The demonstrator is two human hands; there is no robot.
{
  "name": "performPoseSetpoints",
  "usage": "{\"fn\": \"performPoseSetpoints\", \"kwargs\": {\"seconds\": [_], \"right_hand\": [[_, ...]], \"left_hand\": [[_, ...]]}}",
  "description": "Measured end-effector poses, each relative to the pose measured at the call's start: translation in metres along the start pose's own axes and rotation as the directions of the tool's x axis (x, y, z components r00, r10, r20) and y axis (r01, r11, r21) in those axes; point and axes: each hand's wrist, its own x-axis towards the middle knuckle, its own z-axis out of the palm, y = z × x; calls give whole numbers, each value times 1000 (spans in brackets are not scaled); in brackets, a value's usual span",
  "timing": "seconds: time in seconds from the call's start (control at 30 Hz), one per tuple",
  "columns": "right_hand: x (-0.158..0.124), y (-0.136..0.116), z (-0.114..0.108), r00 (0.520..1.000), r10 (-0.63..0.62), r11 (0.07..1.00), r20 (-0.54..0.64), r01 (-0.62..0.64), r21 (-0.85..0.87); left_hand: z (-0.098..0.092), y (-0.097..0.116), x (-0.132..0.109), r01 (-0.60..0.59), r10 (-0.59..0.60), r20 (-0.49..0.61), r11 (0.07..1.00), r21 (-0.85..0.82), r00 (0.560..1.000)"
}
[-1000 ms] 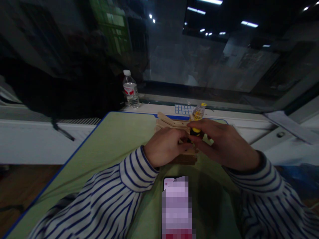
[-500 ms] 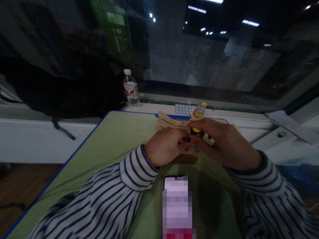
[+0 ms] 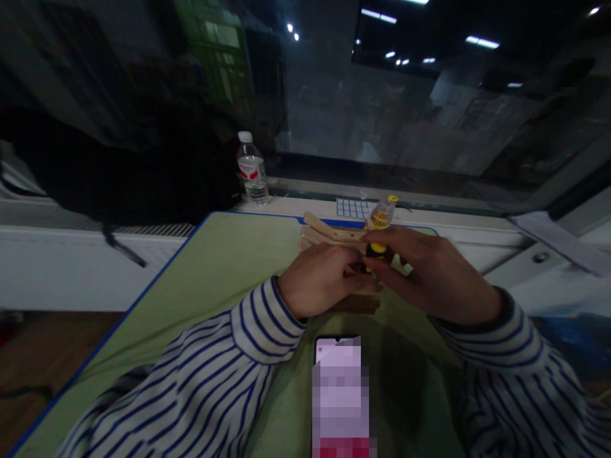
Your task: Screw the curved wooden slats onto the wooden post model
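A light wooden model (image 3: 329, 236) of slats and blocks rests on the green mat (image 3: 219, 267) in front of me. My left hand (image 3: 317, 280) is curled over its near side, fingers pressed on the wood. My right hand (image 3: 424, 270) pinches a small screwdriver (image 3: 380, 222) with a yellow and clear handle, held upright over the wood. Its tip is hidden between my fingers. Both sleeves are blue-and-white striped.
A phone (image 3: 340, 394) with a lit screen lies on the mat just below my hands. A water bottle (image 3: 251, 168) stands on the white sill at the back. A blue grid card (image 3: 352, 208) lies behind the model. A dark window is beyond.
Almost nothing has moved. My hands stay on the wooden model and the screwdriver, with only a slight shift of the view.
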Motion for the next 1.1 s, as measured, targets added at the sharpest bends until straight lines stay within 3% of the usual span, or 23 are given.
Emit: {"fn": "performPoseSetpoints", "kwargs": {"seconds": [0.47,0.9,1.1], "right_hand": [[-1,-1,-2,1000,-25,1000,8,25,19],[0,0,-2,1000,-12,1000,7,12,11],[0,0,-1,1000,-9,1000,-3,9,17]], "left_hand": [[2,-2,0,-10,10,-39,1000,-7,999],[0,1,0,22,-22,32,1000,-1,999],[1,1,0,35,-35,3,999,18,999]]}}
